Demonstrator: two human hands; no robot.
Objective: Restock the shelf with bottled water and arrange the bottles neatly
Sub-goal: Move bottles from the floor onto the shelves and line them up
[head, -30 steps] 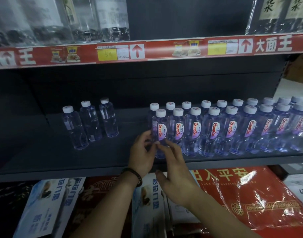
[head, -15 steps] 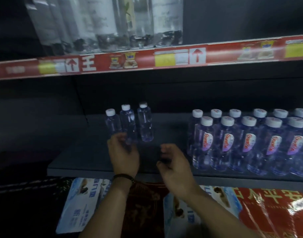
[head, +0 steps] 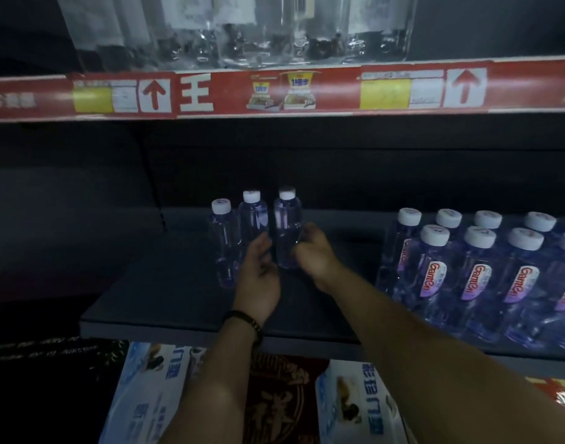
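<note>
Moved forward since before: right hand (head: 316, 251) now grasps rightmost loose bottle (head: 286, 232), upright on shelf (head: 178, 283); left hand (head: 258, 274) curled at its left side, grip unclear. Two other bottles (head: 222, 238) just left. Labelled rows (head: 476, 277) well right.

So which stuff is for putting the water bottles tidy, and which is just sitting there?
For the job: the three loose bottles, the labelled bottle rows, the dark shelf, the left hand and right hand at the loose bottles.
Just there: the big clear bottles above, the red price strip, the blue-and-white boxes below.
</note>
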